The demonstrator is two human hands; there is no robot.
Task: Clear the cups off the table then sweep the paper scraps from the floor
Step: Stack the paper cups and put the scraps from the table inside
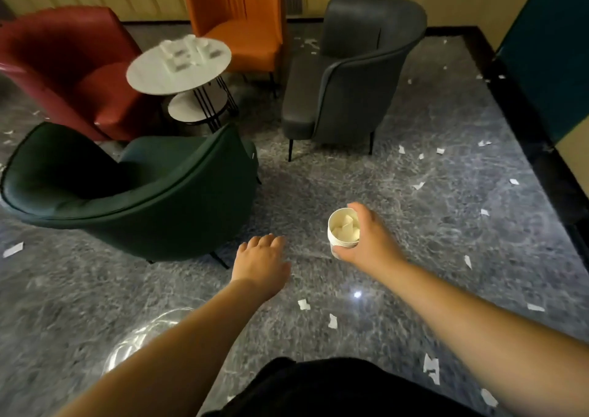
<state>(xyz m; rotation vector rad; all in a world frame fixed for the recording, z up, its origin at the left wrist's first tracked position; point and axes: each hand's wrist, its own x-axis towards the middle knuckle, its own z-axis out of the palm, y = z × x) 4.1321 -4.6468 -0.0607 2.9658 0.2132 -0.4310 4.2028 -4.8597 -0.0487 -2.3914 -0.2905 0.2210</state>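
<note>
Right hand grips one stack of paper cups; left hand relaxed, holding nothing. Four armchairs ring far-left round table; its blurred cups uncountable. Paper scraps litter floor.

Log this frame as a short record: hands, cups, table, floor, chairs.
left hand: empty, fingers relaxed, over the floor
right hand: grips a cup stack with paper pieces inside
table: round, white; blurred white things remain on top
floor: dark marble, scraps scattered
chairs: red, orange, grey, green around the table
</note>
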